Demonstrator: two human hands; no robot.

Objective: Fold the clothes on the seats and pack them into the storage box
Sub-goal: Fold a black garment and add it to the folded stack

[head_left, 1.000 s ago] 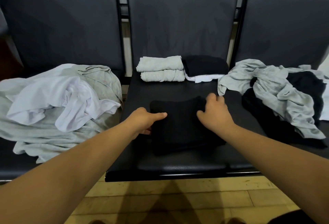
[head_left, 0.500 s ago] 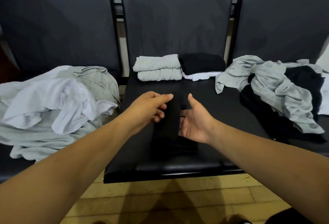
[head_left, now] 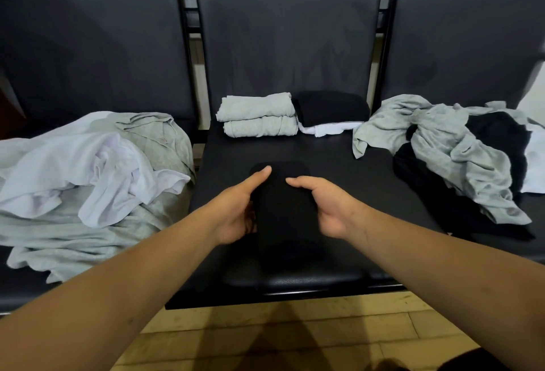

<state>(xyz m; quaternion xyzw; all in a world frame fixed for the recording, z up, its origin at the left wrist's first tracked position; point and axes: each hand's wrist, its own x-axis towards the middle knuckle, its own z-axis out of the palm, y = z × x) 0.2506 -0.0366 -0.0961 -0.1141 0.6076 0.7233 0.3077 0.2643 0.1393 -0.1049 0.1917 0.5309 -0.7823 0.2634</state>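
Far left of my left hand, on the left seat [head_left: 26, 288], I see a loose heap: a white shirt [head_left: 97, 170] crumpled on top of a grey garment [head_left: 88, 238], both unfolded, spilling twd the seat's front edge.

My left hand [head_left: 237, 208] is on the middle seat [head_left: 368, 170], palm facing inward, pressed vs the left side of a folded black garment [head_left: 284, 217]. Thumb lies along the top, fingers [head_left: 250, 220] curl against the cloth's side; not a pinch, more a flat cupping hold.

The black garment sits btwn both hands as a narrow bundle, long axis running away from me, near end resting on the seat cushion close to its front edge.

My right hand [head_left: 327, 208] mirrors it on the right side, thumb pointing left over the top, palm vs the fabric, fingers hidden behind the bundle so can't tell how far they wrap.

Beyond both hands, at the back of the same seat: two folded grey pieces [head_left: 258, 115] stacked one on the other, and just right of them a folded black piece [head_left: 333, 107] on top of a folded white piece [head_left: 324, 129].

Right of my right hand, on the right seat [head_left: 501, 255], a tangled pile: grey clothing [head_left: 466, 152] draped over black clothing [head_left: 427, 188], unfolded. Wood floor [head_left: 295, 338] below. Storage box not in view.
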